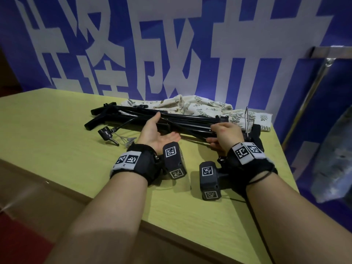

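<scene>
Under a big blue banner, the yellow-green table carries the folded black frame near its far edge, just before the floral cloth, long axis going left to right, feet end pointing left. My right hand curls around thin rods at its right end; my left hand is wide, palm up, beside the middle bars. If I lift so, I think the loose legs may swing open and pinch me.
</scene>
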Available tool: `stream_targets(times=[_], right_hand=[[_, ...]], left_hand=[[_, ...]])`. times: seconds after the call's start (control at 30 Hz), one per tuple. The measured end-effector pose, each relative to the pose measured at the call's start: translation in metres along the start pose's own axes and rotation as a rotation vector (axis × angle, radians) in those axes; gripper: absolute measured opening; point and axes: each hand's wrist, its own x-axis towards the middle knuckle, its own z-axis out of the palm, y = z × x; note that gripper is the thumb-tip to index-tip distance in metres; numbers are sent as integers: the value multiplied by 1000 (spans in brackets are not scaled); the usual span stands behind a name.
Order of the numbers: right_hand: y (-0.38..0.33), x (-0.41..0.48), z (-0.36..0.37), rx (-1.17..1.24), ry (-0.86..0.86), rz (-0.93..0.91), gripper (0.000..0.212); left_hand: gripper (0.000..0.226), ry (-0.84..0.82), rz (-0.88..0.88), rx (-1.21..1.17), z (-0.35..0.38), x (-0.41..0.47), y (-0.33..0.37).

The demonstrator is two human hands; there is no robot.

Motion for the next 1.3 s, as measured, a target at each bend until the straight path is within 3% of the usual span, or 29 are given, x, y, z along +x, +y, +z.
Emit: stream_targets(times=[0.07, 0.2, 0.27, 0.37, 0.5, 0.63, 0.8, 0.87, 1.0, 1.1, 1.17, 1.23, 1.3], right_hand=[[0, -3, -3, 42, 5, -12, 11], [1, -10, -7, 163, 45, -69, 8], [-1, -13, -7, 202, 62, -130, 10], [-5, -20, -6, 246, 46, -212, 10], [-9, -26, -7, 377, -48, -231, 11], [-6, -22, -4, 329, -98, -127, 29], [-2, -18, -3, 315, -27, 81, 23], [1, -16, -5, 322, 36, 68, 35], [0, -12, -8, 353, 204, -138, 43], [-3, -14, -9, 535, 157, -105, 82], [0, -10, -12, 526, 208, -135, 97], [2, -9, -14, 420, 223, -195, 91], [0, -12, -13, 344, 168, -245, 71]], left_hand=[[92, -5, 21, 24, 0, -1, -1], [49, -32, 103, -66, -1, -5, -4], [44, -59, 178, -60, -2, -9, -4], [44, -51, 293, -11, -1, -16, -5], [53, -7, 351, -129, -1, -16, -3], [58, 11, 400, -207, -4, -9, 1], [49, 70, 410, -176, -3, -6, -1], [45, 50, 402, -191, -2, -6, -1], [36, 79, 438, -171, 0, -10, -2], [55, 109, 475, -100, 0, -13, -5], [64, 136, 515, -41, -2, -12, -7], [57, 154, 551, -14, -2, -12, -7], [52, 173, 549, -24, -2, -12, -6]])
